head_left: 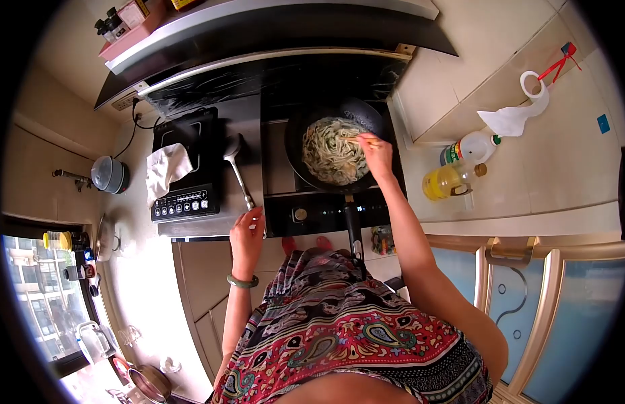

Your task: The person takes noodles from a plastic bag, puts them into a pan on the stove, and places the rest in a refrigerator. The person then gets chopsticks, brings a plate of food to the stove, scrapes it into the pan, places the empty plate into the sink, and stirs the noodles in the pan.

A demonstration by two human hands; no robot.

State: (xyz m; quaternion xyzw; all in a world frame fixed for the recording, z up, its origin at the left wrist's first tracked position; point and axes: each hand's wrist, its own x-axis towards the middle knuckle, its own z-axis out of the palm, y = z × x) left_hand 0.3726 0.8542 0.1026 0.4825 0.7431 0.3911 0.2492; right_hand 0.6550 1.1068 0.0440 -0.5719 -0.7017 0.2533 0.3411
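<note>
My right hand (377, 156) is closed on a pair of chopsticks (351, 139), whose tips reach into pale noodle-like strips (329, 151). The strips lie in a dark frying pan (295, 168) on the right-hand hob. Its black handle (353, 225) points toward my body. At the front edge of the counter, my left hand (246, 232) has its fingers curled over the handle end of a ladle (239, 176). The ladle lies with its dark head away from me, between the pan and an induction cooker (184, 203).
A white cloth (167, 168) lies on the induction cooker. To the right stand a yellow oil bottle (447, 183) and a white bottle (477, 147), with a paper roll (532, 84) behind. A small lidded pot (109, 174) is at the left. The range hood (279, 23) overhangs the back.
</note>
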